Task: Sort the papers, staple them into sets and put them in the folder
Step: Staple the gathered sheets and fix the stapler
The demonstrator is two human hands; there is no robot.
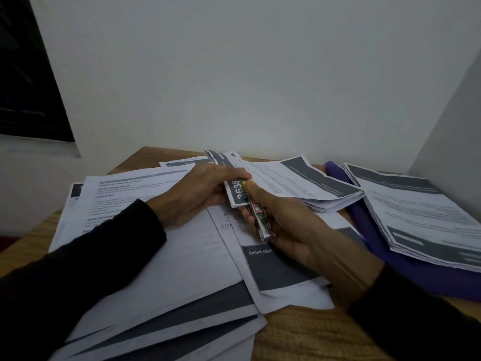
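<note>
My left hand point(200, 188) grips a raised set of papers point(235, 190) with a dark header reading 3638, held on edge over the table's middle. My right hand point(283, 222) grips a silver stapler point(263, 222), whose jaw sits at the lower corner of that set. A purple folder point(377, 241) lies open at the right, partly under a stack of papers point(421, 217). Another stack point(307, 188) lies behind my hands.
Loose printed sheets point(156, 269) cover the wooden table point(307, 337), one headed "Boiled eggs" point(276, 272) under my right wrist. A white wall stands close behind and at the right. A dark window point(26, 74) is at the far left.
</note>
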